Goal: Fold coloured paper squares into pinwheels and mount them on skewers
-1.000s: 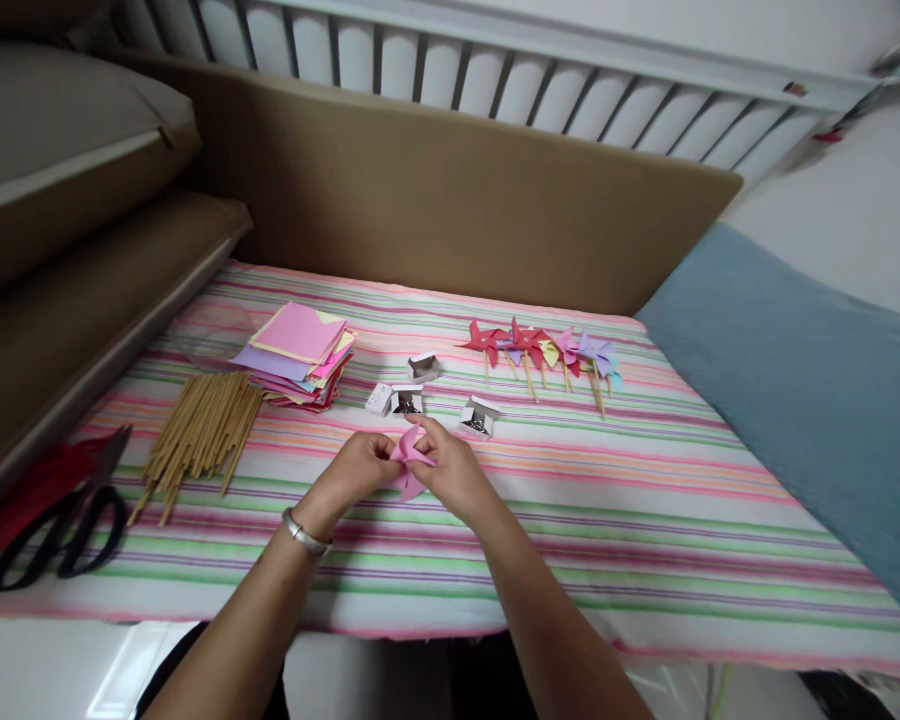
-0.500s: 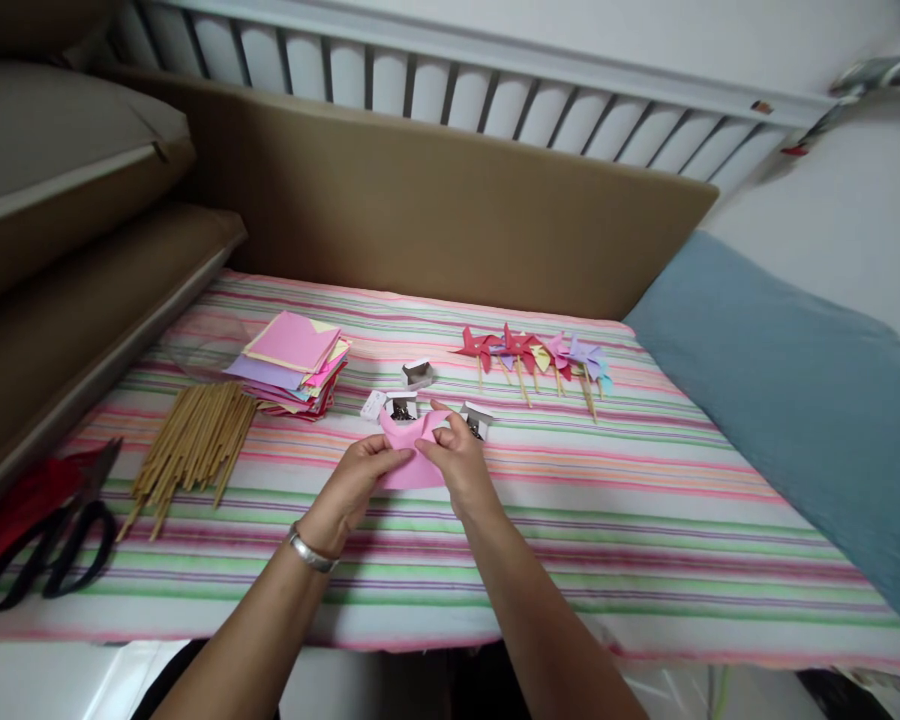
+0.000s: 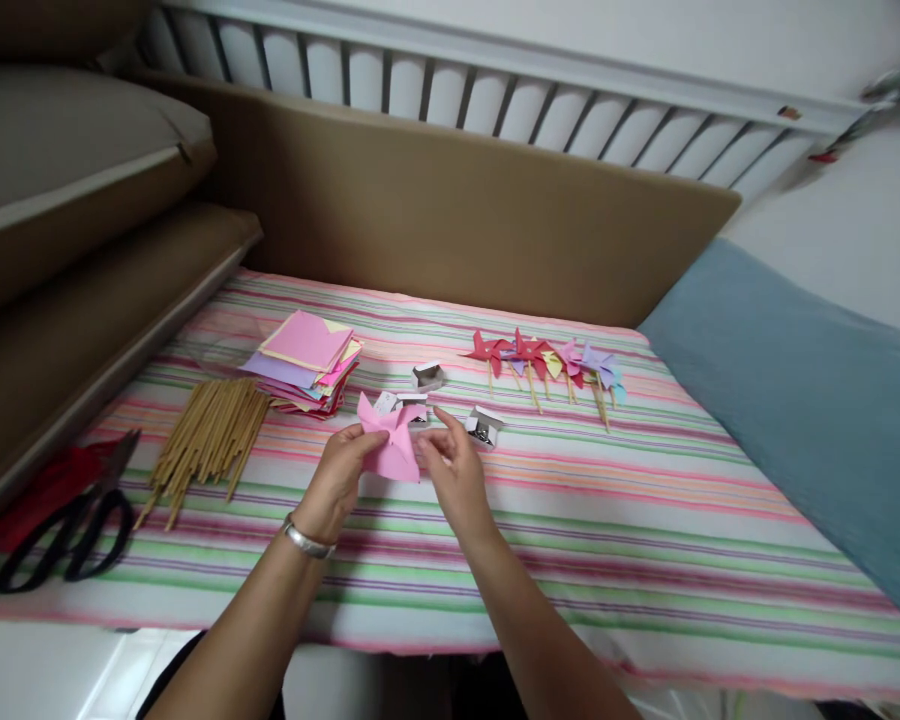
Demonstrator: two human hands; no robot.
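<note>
One pink paper pinwheel (image 3: 394,455) is in the left hand (image 3: 339,468), seen in the head view. The thumb lies on top, near the middle of the paper, and the other fingers are mostly hidden under it. The right hand (image 3: 456,470) is off the paper, with its fingers bent and loose, and I see nothing in it. It is just beside the right edge of the pinwheel, a very small gap away.

The pinwheel is about as wide as it is tall, so it has no long side. It sits in front of the left hand, a bit to its right, and to the left of the right hand. One point sticks up toward the far side.

Right behind the pinwheel is a small white box (image 3: 418,406), partly covered by it. The right pointing finger is near this box. Another box with shiny bits (image 3: 483,428) is behind the right hand, off to its right, so that hand is the nearer one. Farther back is a third little box (image 3: 427,377). All three boxes rest on the striped cloth (image 3: 607,560).
</note>
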